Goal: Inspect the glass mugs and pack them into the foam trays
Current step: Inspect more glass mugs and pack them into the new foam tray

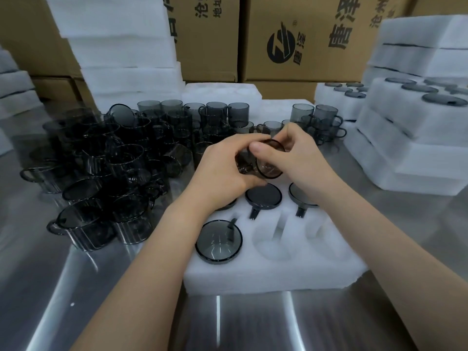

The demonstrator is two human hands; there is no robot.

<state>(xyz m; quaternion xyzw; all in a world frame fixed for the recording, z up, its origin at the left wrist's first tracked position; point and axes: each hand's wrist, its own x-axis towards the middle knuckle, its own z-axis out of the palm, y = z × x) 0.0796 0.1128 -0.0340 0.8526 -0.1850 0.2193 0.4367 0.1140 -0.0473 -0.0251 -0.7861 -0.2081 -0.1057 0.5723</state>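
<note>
Both hands hold one smoky grey glass mug (268,164) tilted on its side above the foam tray (266,272). My left hand (222,171) grips its body from the left. My right hand (298,158) pinches its rim from the right, thumb across the mouth. In the tray, one mug (219,240) sits in the near left pocket and two more mugs (263,195) (301,198) fill pockets behind it. The near middle pocket (274,239) holds nothing. A fourth pocket is hidden under my left wrist.
Several loose grey mugs (114,168) crowd the steel table (76,287) at left and behind my hands. Filled foam trays (417,127) are stacked at right, bare foam slabs (121,46) at back left, cardboard boxes (304,39) behind.
</note>
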